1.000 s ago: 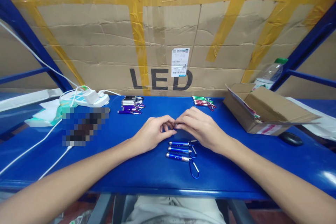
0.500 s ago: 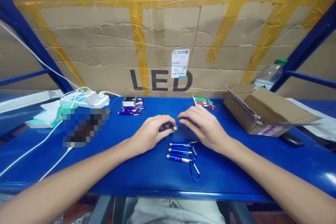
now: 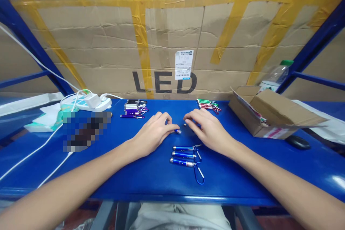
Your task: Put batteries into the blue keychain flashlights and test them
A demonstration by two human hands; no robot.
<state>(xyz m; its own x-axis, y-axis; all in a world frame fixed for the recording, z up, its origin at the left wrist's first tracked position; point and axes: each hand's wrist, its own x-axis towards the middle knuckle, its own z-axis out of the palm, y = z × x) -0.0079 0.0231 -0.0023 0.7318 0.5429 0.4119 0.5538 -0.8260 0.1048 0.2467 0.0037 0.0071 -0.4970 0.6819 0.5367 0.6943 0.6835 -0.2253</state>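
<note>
My left hand (image 3: 153, 133) rests on the blue table (image 3: 151, 172) with its fingers curled round a small blue keychain flashlight (image 3: 177, 131), whose tip pokes out to the right. A short gap away, my right hand (image 3: 208, 129) lies with its fingertips pinched on a tiny part I cannot make out. Three blue keychain flashlights (image 3: 185, 155) with carabiner clips lie in a row just in front of both hands.
A pile of purple and black flashlights (image 3: 134, 108) lies at the back left, and a red and green pile (image 3: 208, 104) at the back right. An open cardboard box (image 3: 269, 113), a bottle (image 3: 275, 75), a black mouse (image 3: 298, 142), a power strip (image 3: 90, 101) and cables surround them.
My hands were joined over the flashlight and have drawn apart. The left hand has kept the flashlight body and moved slightly back, and the right hand has pulled a small piece away.
</note>
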